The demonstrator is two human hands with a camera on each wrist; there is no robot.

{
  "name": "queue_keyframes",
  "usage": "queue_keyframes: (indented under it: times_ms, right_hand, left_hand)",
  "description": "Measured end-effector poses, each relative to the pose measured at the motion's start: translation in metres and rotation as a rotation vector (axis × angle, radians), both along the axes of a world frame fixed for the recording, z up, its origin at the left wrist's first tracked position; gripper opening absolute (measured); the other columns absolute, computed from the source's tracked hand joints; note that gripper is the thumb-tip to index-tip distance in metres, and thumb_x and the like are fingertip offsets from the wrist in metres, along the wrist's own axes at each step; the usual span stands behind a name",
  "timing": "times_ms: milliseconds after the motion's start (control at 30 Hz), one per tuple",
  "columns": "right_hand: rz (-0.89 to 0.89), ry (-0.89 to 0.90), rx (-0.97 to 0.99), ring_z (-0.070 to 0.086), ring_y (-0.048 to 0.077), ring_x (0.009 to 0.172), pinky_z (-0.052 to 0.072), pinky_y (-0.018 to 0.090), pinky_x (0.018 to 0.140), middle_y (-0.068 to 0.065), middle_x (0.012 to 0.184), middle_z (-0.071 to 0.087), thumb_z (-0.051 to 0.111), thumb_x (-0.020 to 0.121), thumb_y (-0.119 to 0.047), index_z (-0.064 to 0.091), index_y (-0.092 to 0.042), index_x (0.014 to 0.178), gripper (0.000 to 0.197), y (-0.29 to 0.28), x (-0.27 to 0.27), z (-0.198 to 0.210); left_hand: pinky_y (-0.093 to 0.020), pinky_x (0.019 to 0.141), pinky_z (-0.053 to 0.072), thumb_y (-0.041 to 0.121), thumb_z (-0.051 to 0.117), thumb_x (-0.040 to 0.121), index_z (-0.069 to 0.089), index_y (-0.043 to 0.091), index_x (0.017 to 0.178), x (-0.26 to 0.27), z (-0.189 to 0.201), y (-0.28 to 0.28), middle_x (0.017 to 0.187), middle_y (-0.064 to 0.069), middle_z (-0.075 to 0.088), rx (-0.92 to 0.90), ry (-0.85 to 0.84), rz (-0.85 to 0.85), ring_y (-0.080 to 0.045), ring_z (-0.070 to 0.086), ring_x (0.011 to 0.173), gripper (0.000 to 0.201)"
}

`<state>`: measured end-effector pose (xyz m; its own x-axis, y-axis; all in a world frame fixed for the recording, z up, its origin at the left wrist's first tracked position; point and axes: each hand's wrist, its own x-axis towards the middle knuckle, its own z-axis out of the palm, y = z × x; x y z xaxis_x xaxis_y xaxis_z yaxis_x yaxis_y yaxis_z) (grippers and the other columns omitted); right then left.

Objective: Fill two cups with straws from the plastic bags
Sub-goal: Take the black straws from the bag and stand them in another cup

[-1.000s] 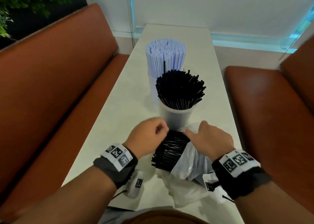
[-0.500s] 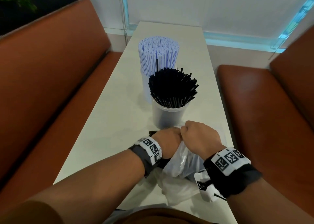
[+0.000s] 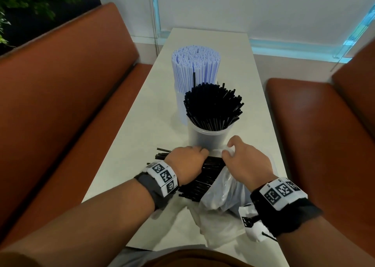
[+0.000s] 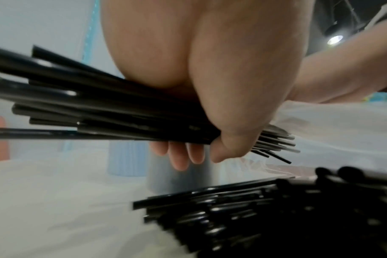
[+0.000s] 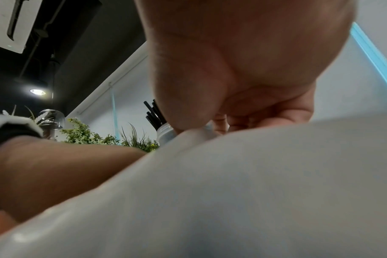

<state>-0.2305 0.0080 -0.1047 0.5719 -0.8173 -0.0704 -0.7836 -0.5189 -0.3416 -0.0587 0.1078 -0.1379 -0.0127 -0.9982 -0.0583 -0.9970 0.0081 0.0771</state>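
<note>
Two clear cups stand in a row on the white table (image 3: 142,112). The far cup (image 3: 179,104) holds white-blue straws (image 3: 195,68); the near cup (image 3: 209,141) holds black straws (image 3: 213,104). My left hand (image 3: 187,161) grips a bunch of black straws (image 4: 113,115), fingers curled round it just above a loose pile of black straws (image 3: 203,181) that spills from a clear plastic bag (image 3: 221,193). My right hand (image 3: 241,163) pinches the bag's upper edge beside the near cup. The bag (image 5: 254,192) fills most of the right wrist view.
Brown padded benches (image 3: 60,104) run along both sides of the narrow table, the right one (image 3: 316,128) lower in view. A white wall with a blue-lit strip (image 3: 294,47) closes the far end. Green plants (image 3: 30,1) stand behind the left bench.
Half a second ago both hands were bunched together over the bag mouth. Now the left hand has drawn left with a bunch of black straws, and the right hand has shifted right on the bag.
</note>
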Motion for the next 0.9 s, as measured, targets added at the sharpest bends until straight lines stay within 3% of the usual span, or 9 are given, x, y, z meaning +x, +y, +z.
queue_keyframes:
  times_ms: [167, 300, 400, 500, 567, 633, 733, 800, 900]
  right_hand:
    - [-0.031, -0.029, 0.023, 0.057, 0.002, 0.064, 0.034, 0.026, 0.052, -0.014, 0.072, 0.06, 0.034, 0.099, -0.046, 0.048, -0.042, 0.113, 0.021, -0.006, -0.004, -0.006]
    - [-0.055, -0.042, 0.045, 0.058, 0.007, 0.079, 0.044, 0.033, 0.068, -0.013, 0.093, 0.056, 0.032, 0.098, -0.064, 0.056, -0.042, 0.108, 0.034, -0.004, -0.003, -0.01]
    - [-0.076, -0.424, 0.01, 0.053, 0.003, 0.076, 0.039, 0.029, 0.066, -0.011, 0.082, 0.054, 0.029, 0.096, -0.069, 0.048, -0.043, 0.078, 0.037, 0.005, 0.001, 0.0]
    - [-0.082, -0.834, 0.215, 0.06, 0.001, 0.091, 0.046, 0.023, 0.078, -0.01, 0.091, 0.066, 0.035, 0.095, -0.064, 0.063, -0.035, 0.089, 0.04, 0.023, 0.012, 0.013]
    - [-0.086, -0.937, 0.393, 0.065, 0.002, 0.093, 0.049, 0.02, 0.084, -0.007, 0.094, 0.071, 0.039, 0.096, -0.056, 0.07, -0.025, 0.091, 0.044, 0.036, 0.025, 0.017]
    - [-0.122, -1.018, 0.494, 0.069, 0.015, 0.091, 0.053, 0.032, 0.085, 0.002, 0.088, 0.074, 0.043, 0.094, -0.04, 0.073, -0.017, 0.081, 0.04, 0.045, 0.033, 0.025]
    - [-0.235, -1.159, 0.331, 0.067, 0.016, 0.085, 0.054, 0.032, 0.079, 0.001, 0.082, 0.072, 0.045, 0.087, -0.027, 0.071, -0.014, 0.078, 0.03, 0.04, 0.026, 0.034]
    - [-0.183, -1.114, 0.306, 0.067, 0.006, 0.082, 0.05, 0.017, 0.073, -0.005, 0.082, 0.072, 0.044, 0.09, -0.025, 0.071, -0.018, 0.081, 0.029, 0.037, 0.023, 0.035]
    - [-0.06, -0.895, 0.383, 0.067, 0.004, 0.081, 0.048, 0.012, 0.068, -0.01, 0.081, 0.074, 0.046, 0.099, -0.016, 0.074, -0.021, 0.078, 0.036, 0.043, 0.027, 0.027]
  left_hand:
    - [-0.033, 0.058, 0.04, 0.038, 0.049, 0.098, 0.041, 0.028, 0.116, 0.053, 0.001, 0.037, 0.095, 0.001, 0.061, 0.055, 0.005, 0.092, -0.025, 0.063, 0.08, 0.023]
    - [-0.034, 0.058, 0.046, 0.045, 0.045, 0.1, 0.043, 0.032, 0.117, 0.074, 0.004, 0.058, 0.094, 0.006, 0.059, 0.022, 0.004, 0.154, -0.022, 0.062, 0.077, 0.022]
    - [-0.035, 0.058, 0.048, 0.036, 0.048, 0.1, 0.045, 0.032, 0.123, 0.071, 0.009, 0.064, 0.097, 0.006, 0.059, -0.051, 0.041, 0.178, -0.023, 0.061, 0.074, 0.024]
    - [-0.035, 0.058, 0.05, 0.033, 0.052, 0.098, 0.044, 0.035, 0.124, 0.053, 0.019, 0.06, 0.095, 0.006, 0.061, -0.147, 0.118, 0.169, -0.023, 0.061, 0.072, 0.027]
    - [-0.033, 0.057, 0.048, 0.034, 0.056, 0.096, 0.045, 0.035, 0.123, 0.031, 0.025, 0.05, 0.095, 0.007, 0.062, -0.201, 0.164, 0.145, -0.02, 0.061, 0.072, 0.03]
    - [-0.031, 0.056, 0.043, 0.034, 0.058, 0.093, 0.049, 0.033, 0.121, 0.01, 0.031, 0.04, 0.096, 0.007, 0.063, -0.237, 0.179, 0.141, -0.021, 0.062, 0.074, 0.03]
    - [-0.03, 0.058, 0.04, 0.033, 0.059, 0.093, 0.049, 0.032, 0.123, -0.003, 0.035, 0.033, 0.101, 0.006, 0.062, -0.263, 0.178, 0.16, -0.023, 0.063, 0.081, 0.032]
    - [-0.03, 0.058, 0.038, 0.031, 0.061, 0.091, 0.051, 0.03, 0.123, -0.005, 0.036, 0.033, 0.102, 0.005, 0.062, -0.292, 0.165, 0.159, -0.023, 0.063, 0.083, 0.033]
    - [-0.029, 0.059, 0.034, 0.033, 0.065, 0.087, 0.056, 0.024, 0.117, -0.015, 0.039, 0.029, 0.101, 0.003, 0.067, -0.337, 0.185, 0.162, -0.024, 0.064, 0.084, 0.033]
